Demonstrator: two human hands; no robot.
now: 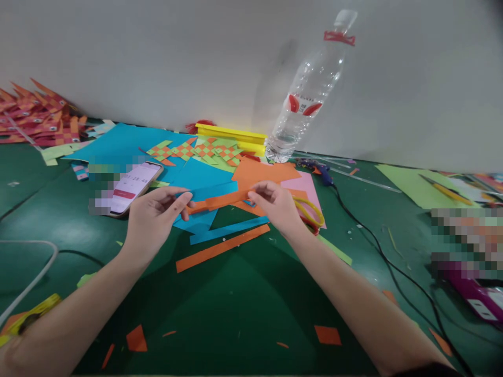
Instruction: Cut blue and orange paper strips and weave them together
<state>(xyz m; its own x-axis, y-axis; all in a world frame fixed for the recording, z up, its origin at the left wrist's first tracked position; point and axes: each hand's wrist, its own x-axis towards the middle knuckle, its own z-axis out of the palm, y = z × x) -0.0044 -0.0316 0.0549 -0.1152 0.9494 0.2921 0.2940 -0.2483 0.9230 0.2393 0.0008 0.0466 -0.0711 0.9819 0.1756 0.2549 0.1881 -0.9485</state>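
Between my hands stretches an orange paper strip (pixel 222 200), raised over the green table, with a blue strip (pixel 214 191) just behind it. My left hand (pixel 159 212) pinches the left end of the orange strip between thumb and fingers. The other end is pinched by my right hand (pixel 275 204). Below them on the table lie a second blue strip (pixel 230 231) and a second orange strip (pixel 222 248), side by side and slanted. Yellow-handled scissors (pixel 312 209) lie partly hidden beside my right wrist.
A phone (pixel 135 186) lies left of my left hand. Woven paper fish (pixel 208 151) lie behind the hands. A water bottle (pixel 306 94) leans on the wall. A glue gun (pixel 320 170) with a black cable is at the right; orange scraps (pixel 327 335) lie in front.
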